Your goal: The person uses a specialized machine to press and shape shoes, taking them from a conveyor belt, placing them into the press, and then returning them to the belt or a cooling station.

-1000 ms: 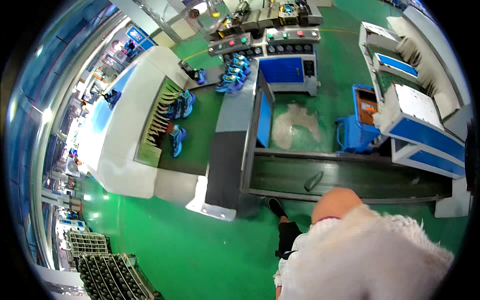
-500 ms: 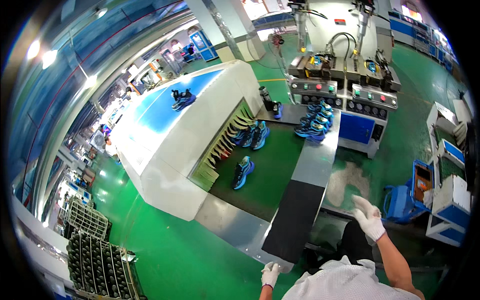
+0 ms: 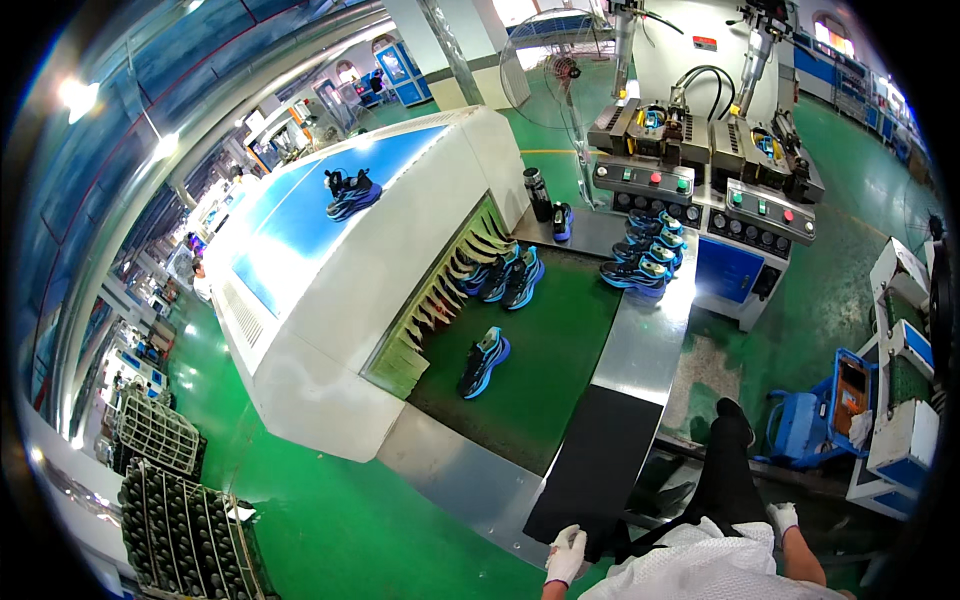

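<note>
Both of my hands wear white gloves. My left hand [image 3: 566, 555] is at the near corner of the metal table frame, its fingers curled over the edge beside the black mat [image 3: 598, 455]. My right hand [image 3: 784, 517] is low beside my right thigh; its fingers are too small and partly hidden to read. A single black-and-blue sneaker [image 3: 484, 363] lies on the green conveyor belt [image 3: 540, 370]. Several more sneakers [image 3: 520, 278] stand near the strip curtain [image 3: 440, 300] of the white machine. Another group of sneakers [image 3: 645, 255] sits on the metal ledge at the far right.
A sneaker [image 3: 352, 195] rests on the machine's blue top [image 3: 290, 240]. A dark bottle [image 3: 537, 193] and one sneaker [image 3: 563, 222] stand at the belt's far end. Beyond is a press with buttons [image 3: 700, 190]. A blue cart [image 3: 815, 410] is at right, racks [image 3: 185, 530] at lower left.
My right hand has dropped from in front of me to beside my thigh. My left hand has shifted slightly right along the table corner. The view has turned a little; the sneakers look unmoved.
</note>
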The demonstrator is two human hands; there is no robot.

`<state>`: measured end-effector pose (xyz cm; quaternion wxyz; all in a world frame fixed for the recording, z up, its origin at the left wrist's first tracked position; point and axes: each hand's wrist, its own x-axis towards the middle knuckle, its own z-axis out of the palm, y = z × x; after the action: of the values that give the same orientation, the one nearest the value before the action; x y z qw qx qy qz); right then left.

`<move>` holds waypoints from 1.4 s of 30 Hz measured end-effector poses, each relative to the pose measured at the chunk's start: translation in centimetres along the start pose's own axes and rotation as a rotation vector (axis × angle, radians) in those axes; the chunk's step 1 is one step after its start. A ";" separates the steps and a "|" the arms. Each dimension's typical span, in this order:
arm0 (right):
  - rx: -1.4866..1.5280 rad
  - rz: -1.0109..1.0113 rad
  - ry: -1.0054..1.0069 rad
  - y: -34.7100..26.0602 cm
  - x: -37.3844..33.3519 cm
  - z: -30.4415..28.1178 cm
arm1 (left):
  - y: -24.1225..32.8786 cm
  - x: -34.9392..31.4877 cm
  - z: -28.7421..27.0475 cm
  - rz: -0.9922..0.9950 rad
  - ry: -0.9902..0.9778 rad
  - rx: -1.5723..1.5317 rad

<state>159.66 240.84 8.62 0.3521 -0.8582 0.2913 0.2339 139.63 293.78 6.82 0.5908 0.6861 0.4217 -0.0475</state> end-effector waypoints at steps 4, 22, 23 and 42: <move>-0.282 0.041 0.097 -3.7 2.7 0.9 | 5.1 0.8 1.7 0.023 0.083 0.000; 0.604 -0.007 -0.388 -30.3 39.0 -5.0 | 34.7 13.5 30.5 0.102 -0.074 0.230; 0.604 -0.003 -0.366 -31.3 40.0 -6.7 | 36.9 15.3 32.6 0.126 -0.128 0.252; 0.183 0.095 -0.416 -34.0 41.4 -13.3 | 36.5 29.9 28.3 0.047 0.299 0.251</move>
<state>214.69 236.91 7.91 0.4695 -0.7413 0.2724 0.3948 194.17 287.30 9.70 0.4324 0.7635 0.4795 0.0166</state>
